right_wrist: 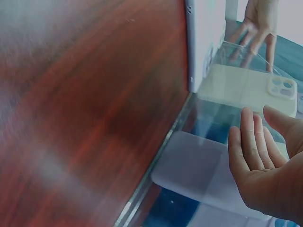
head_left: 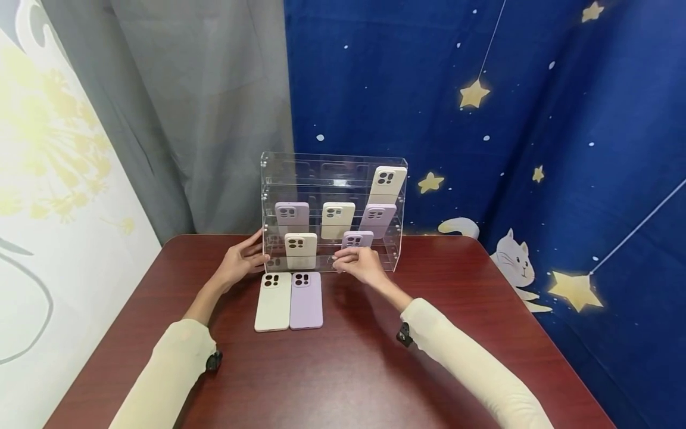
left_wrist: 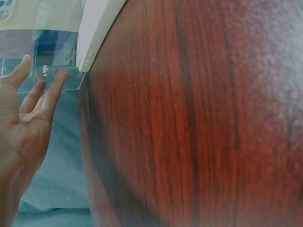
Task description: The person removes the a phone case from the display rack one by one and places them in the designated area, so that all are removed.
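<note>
A clear acrylic tiered rack holds cream and lilac phone cases at several levels. My left hand rests against the rack's left side, its fingers extended in the left wrist view. In front of the lowest tier is my right hand, nearest a lilac case standing there. In the right wrist view its fingers look fairly straight with nothing held. A cream case stands further left on that same tier. Before the rack, a cream case and a lilac case lean or lie side by side.
The rack stands near the back edge of a red-brown wooden table. Higher up are another cream case, a middle cream case and two lilac cases. Behind hang a grey curtain and a blue star-patterned curtain.
</note>
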The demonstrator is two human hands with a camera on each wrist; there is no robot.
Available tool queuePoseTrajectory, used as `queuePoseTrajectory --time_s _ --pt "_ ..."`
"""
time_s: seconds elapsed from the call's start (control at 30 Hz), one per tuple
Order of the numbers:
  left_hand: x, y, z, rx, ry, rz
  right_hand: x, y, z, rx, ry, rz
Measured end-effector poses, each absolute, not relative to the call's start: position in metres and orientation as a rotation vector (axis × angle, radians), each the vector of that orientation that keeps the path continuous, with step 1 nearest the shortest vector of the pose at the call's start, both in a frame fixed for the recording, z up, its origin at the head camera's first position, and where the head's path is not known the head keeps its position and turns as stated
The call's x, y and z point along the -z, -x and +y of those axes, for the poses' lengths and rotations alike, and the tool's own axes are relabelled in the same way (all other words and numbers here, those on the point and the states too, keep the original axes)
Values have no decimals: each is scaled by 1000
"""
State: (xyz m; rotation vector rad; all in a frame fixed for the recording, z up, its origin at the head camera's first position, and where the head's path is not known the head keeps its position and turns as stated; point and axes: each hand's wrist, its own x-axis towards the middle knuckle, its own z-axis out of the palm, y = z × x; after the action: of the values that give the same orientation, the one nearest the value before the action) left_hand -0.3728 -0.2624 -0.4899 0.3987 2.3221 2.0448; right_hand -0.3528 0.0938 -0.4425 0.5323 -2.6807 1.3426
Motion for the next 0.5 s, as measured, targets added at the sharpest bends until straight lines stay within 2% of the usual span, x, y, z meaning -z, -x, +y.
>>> queuePoseTrajectory --time_s 0.5 --pt "491 374 -262 -2047 -396 2322 398 361 112 -1185 -541 -2615"
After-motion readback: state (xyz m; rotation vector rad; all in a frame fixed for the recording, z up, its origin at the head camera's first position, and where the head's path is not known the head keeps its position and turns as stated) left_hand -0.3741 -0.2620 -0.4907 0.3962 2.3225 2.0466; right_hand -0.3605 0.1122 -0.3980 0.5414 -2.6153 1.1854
